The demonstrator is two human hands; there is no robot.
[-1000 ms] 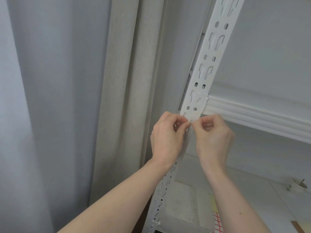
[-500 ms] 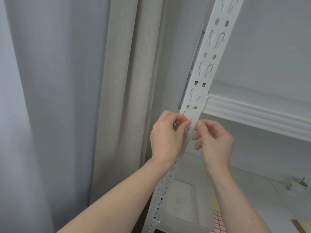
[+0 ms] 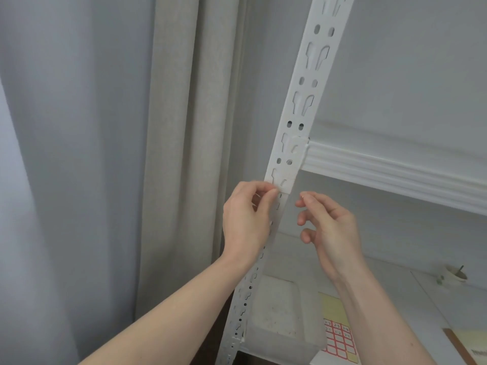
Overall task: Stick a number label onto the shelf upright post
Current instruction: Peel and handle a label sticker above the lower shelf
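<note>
The white perforated shelf upright post (image 3: 303,101) runs diagonally from the top right to the bottom centre. My left hand (image 3: 246,217) pinches thumb and forefinger at the post's left edge, just below the shelf beam bracket (image 3: 286,177). The number label is almost entirely hidden under those fingertips. To the right of the post my right hand (image 3: 330,227) hovers with fingers spread, holds nothing and is clear of the post.
A white shelf beam (image 3: 395,175) joins the post on the right. On the lower shelf lie a sheet of red-bordered labels (image 3: 338,341), a yellow sheet (image 3: 332,304), a translucent box (image 3: 279,325) and a small round cup (image 3: 454,273). A beige curtain (image 3: 179,154) hangs on the left.
My right hand has let go at the post and drawn back to the right, opening its fingers. My left hand has stayed pinched at the same spot.
</note>
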